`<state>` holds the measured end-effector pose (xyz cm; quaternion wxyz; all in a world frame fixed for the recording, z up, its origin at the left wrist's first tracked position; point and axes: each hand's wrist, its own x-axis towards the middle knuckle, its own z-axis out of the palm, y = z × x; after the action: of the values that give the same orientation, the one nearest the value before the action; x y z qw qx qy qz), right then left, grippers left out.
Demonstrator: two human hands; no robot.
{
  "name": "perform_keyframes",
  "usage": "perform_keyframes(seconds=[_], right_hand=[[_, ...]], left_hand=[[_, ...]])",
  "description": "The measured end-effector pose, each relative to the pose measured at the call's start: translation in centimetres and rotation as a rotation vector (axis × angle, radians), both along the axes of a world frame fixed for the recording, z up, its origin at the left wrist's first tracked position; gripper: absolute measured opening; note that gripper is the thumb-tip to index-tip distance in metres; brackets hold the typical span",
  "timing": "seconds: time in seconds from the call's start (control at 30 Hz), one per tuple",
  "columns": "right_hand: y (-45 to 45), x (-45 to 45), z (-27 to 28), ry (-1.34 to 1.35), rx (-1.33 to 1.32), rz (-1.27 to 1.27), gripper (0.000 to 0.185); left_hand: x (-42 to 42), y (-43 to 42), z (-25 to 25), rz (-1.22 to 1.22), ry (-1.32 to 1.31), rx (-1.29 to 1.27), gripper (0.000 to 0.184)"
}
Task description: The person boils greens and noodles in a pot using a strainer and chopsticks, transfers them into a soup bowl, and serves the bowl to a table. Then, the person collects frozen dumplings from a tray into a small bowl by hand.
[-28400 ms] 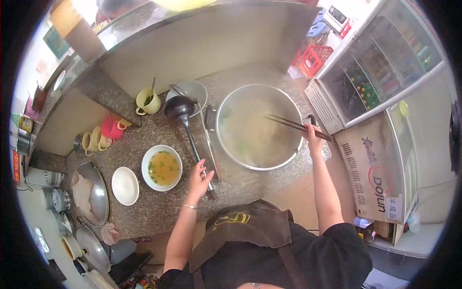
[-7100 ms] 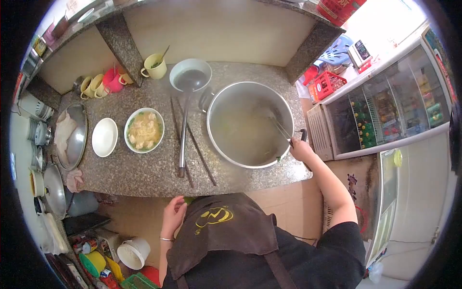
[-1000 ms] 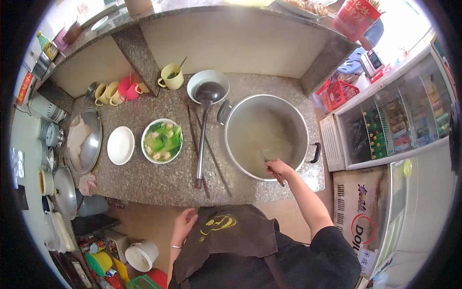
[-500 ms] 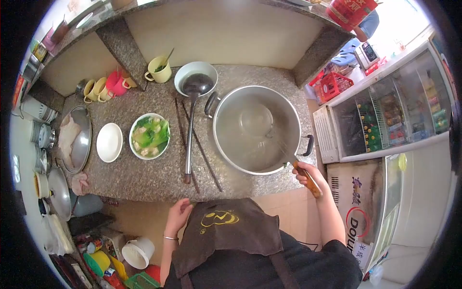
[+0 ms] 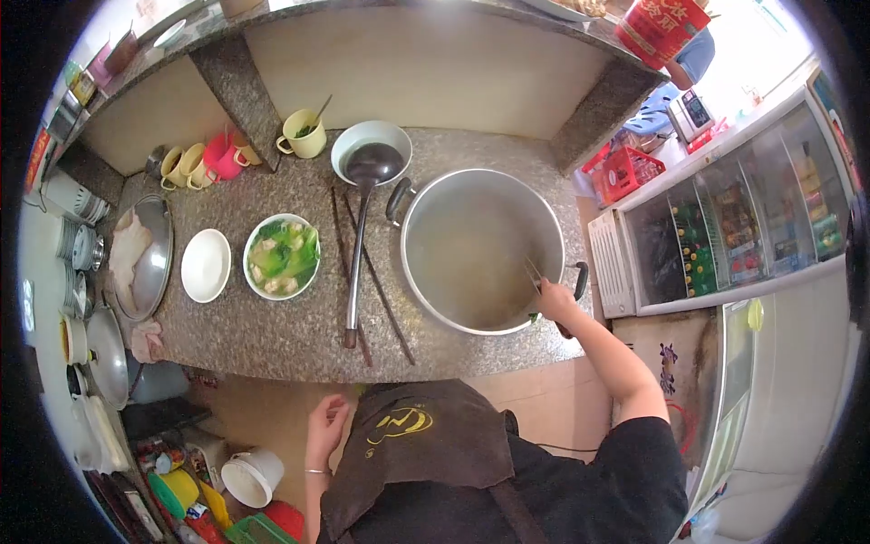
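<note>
My right hand [image 5: 557, 304] is closed around the wooden handle of a skimmer [image 5: 533, 268] at the near right rim of a big metal pot [image 5: 410, 272]. The skimmer's thin metal shank dips into the pot's cloudy liquid, which hides its head. A bit of green leaf clings by the rim near this hand. My left hand [image 5: 328, 422] hangs below the counter's front edge, fingers loosely bent and apart, holding nothing. Left of the pot, a ladle [image 5: 361, 236] rests with its bowl in a pale bowl [image 5: 399, 145]. Two dark chopsticks [image 5: 384, 286] lie beside the ladle's handle.
A bowl of greens and meat pieces [image 5: 283, 257] and a white bowl [image 5: 207, 265] stand on the counter's left, with a metal lid [image 5: 156, 272] beyond. Cups [image 5: 302, 134] line the back wall. A glass-door fridge [image 5: 743, 199] stands right; a white bucket [image 5: 252, 476] is below left.
My right hand has moved up and left over the pot's rim, pushing the skimmer deeper. A round shape seen in the liquid before is gone. My left hand has dropped slightly.
</note>
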<state>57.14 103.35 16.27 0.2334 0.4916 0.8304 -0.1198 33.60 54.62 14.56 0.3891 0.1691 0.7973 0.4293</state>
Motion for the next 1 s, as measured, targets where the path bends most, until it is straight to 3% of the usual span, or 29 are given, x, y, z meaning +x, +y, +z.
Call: perform_keyframes(seconds=[0.1, 0.17, 0.2, 0.33, 0.4, 0.5, 0.67, 0.77, 0.87, 1.0], right_hand=[[-0.9, 1.5, 1.5, 0.044, -0.123, 0.191, 0.041], [-1.7, 1.7, 1.8, 0.107, -0.568, -0.290, 0.027], [-2.3, 1.5, 1.6, 0.100, -0.575, -0.278, 0.027], [-5.7, -1.7, 3.0, 0.455, -1.012, -0.684, 0.023], [-5.9, -2.3, 1.6, 0.515, -1.083, -0.727, 0.023], [-7.1, -2.5, 4.5, 0.714, -1.206, -0.822, 0.017], [-6.2, 1.5, 7.3, 0.929, -1.249, -1.038, 0.018], [-6.4, 2.6, 8.6, 1.038, -1.258, -1.017, 0.018], [-7.4, 2.0, 8.5, 0.977, -0.772, -0.788, 0.016], [-8.8, 1.4, 8.5, 1.040, -0.691, -0.814, 0.014]], left_hand=[[1.1, -1.6, -0.2, 0.094, -0.036, -0.004, 0.032], [1.8, -2.3, 0.3, 0.145, -0.049, -0.026, 0.032], [2.0, -2.5, 0.4, 0.117, -0.046, -0.057, 0.033], [2.4, -2.3, -0.4, 0.062, -0.032, -0.106, 0.035], [2.3, -1.8, -0.2, 0.089, -0.047, -0.092, 0.035], [1.4, -1.2, 0.2, 0.109, -0.030, -0.048, 0.035], [0.4, -1.8, -0.8, 0.070, 0.031, -0.015, 0.035], [0.4, -1.1, -0.3, 0.092, -0.006, 0.023, 0.035], [0.4, -0.4, 0.6, 0.065, 0.047, -0.012, 0.034], [-0.3, -0.3, 0.9, 0.029, 0.060, 0.027, 0.033]])
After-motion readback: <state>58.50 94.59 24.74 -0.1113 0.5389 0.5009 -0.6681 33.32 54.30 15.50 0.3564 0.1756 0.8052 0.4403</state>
